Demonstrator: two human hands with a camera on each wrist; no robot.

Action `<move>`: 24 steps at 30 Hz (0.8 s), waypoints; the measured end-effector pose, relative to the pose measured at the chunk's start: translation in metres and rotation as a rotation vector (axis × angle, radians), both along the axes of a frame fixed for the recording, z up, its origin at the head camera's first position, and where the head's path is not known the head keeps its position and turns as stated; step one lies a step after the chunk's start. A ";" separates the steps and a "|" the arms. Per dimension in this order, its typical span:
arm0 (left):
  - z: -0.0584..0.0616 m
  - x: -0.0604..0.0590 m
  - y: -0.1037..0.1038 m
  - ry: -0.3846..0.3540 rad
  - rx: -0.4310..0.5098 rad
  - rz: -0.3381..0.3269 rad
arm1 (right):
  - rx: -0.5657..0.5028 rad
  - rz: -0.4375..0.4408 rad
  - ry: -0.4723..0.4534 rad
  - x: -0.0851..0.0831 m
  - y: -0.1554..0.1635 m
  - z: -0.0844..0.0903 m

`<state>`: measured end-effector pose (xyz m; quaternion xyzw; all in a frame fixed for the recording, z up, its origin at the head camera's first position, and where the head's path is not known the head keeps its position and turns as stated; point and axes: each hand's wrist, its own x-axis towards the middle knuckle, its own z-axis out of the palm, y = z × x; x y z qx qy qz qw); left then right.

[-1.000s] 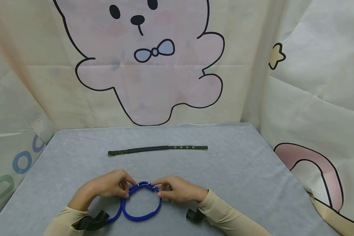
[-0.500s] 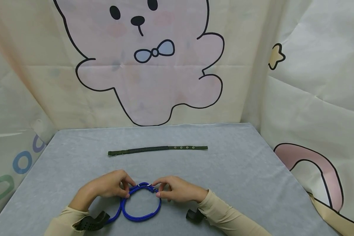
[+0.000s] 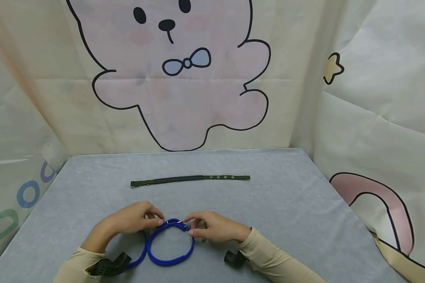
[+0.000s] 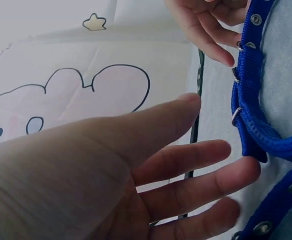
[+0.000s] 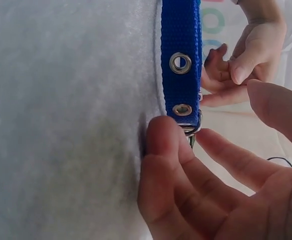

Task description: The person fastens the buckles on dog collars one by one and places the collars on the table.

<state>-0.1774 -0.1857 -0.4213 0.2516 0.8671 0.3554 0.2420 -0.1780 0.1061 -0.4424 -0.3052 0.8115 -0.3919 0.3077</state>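
A blue webbing collar [image 3: 170,245] with metal eyelets lies in a loop on the grey table [image 3: 287,204] near its front edge. Its metal buckle [image 3: 176,223] sits at the top of the loop. My left hand [image 3: 156,220] hovers just left of the buckle with the fingers stretched out; in the left wrist view the left hand [image 4: 185,165] holds nothing and its fingertips are next to the collar [image 4: 248,100]. My right hand [image 3: 190,227] is at the buckle's right side. In the right wrist view the right hand [image 5: 205,150] touches the buckle end of the collar [image 5: 180,60] with its fingertips, thumb apart.
A dark green collar [image 3: 190,179] lies flat and straight across the middle of the table, beyond both hands. Printed fabric sheets hang close behind the table and on both sides. Black wrist mounts [image 3: 109,266] sit at the front edge.
My left hand has let go of the blue strap: its fingers lifted off and straightened beside the buckle. The right hand and the collar have stayed put.
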 end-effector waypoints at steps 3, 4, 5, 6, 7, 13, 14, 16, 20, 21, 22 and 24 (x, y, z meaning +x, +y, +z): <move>0.002 0.001 0.000 0.002 -0.019 0.039 | -0.012 -0.011 0.007 -0.001 0.002 0.001; 0.003 0.001 -0.001 0.014 -0.025 0.048 | -0.015 -0.018 0.013 -0.001 0.003 0.002; 0.003 0.001 -0.002 0.028 -0.029 0.057 | -0.020 -0.024 0.020 -0.002 0.004 0.002; 0.004 0.001 -0.003 0.039 -0.028 0.068 | -0.024 -0.029 0.026 -0.002 0.005 0.002; 0.004 0.001 -0.003 0.048 -0.025 0.081 | -0.027 -0.033 0.033 -0.003 0.006 0.002; 0.007 -0.001 -0.007 0.131 0.015 0.172 | -0.069 -0.052 0.084 -0.012 0.013 0.005; 0.007 -0.002 -0.007 0.156 0.021 0.190 | -0.076 -0.058 0.095 -0.013 0.015 0.006; 0.008 -0.002 -0.009 0.209 0.035 0.228 | -0.083 -0.078 0.124 -0.016 0.019 0.007; 0.010 -0.004 -0.013 0.288 0.065 0.299 | -0.092 -0.122 0.177 -0.022 0.026 0.011; 0.011 -0.004 -0.014 0.305 0.071 0.315 | -0.095 -0.132 0.191 -0.024 0.028 0.012; 0.011 -0.005 -0.015 0.320 0.078 0.329 | -0.097 -0.139 0.209 -0.026 0.030 0.012; 0.010 -0.006 -0.017 0.351 0.086 0.354 | -0.095 -0.155 0.233 -0.029 0.033 0.013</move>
